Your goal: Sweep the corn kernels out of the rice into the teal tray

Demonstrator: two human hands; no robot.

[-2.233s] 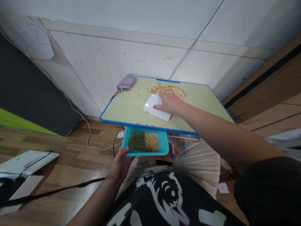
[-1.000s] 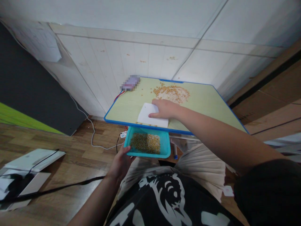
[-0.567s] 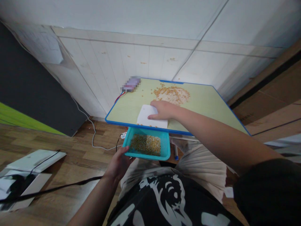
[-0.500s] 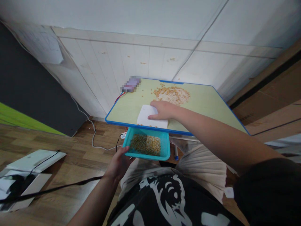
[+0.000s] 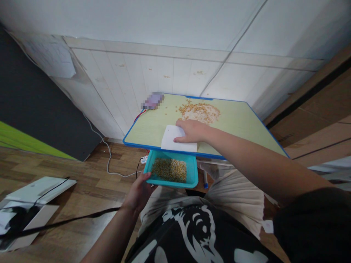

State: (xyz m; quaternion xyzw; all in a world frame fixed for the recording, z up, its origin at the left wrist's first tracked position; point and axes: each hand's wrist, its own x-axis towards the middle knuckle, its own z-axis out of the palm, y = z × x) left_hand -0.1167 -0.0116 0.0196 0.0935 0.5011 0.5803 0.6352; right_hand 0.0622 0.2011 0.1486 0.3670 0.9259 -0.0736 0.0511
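My left hand point(image 5: 142, 186) grips the near left corner of a teal plastic tray point(image 5: 193, 171), held just below the table's front edge. Inside the tray lies a layer of yellow kernels point(image 5: 171, 170) that look like corn or soybeans. On the table, my right hand point(image 5: 192, 130) is closed on a flat white scraper point(image 5: 170, 138), whose near edge lies along the table's front rim above the tray. Just beyond that hand is a spread pile of yellow kernels and pale rice-like grains point(image 5: 201, 111).
The pale green table point(image 5: 233, 126) has a blue rim and stands against a white panelled wall point(image 5: 159, 67). At its back left corner lies a blurred phone-like object point(image 5: 153, 100) with a red cable. A white cable point(image 5: 109, 160) trails over the wooden floor; cardboard point(image 5: 318, 113) stands right.
A few kernels that lay at the scraper's near edge no longer show there. The scraper is slightly closer to the table's front rim; the tray has hardly moved.
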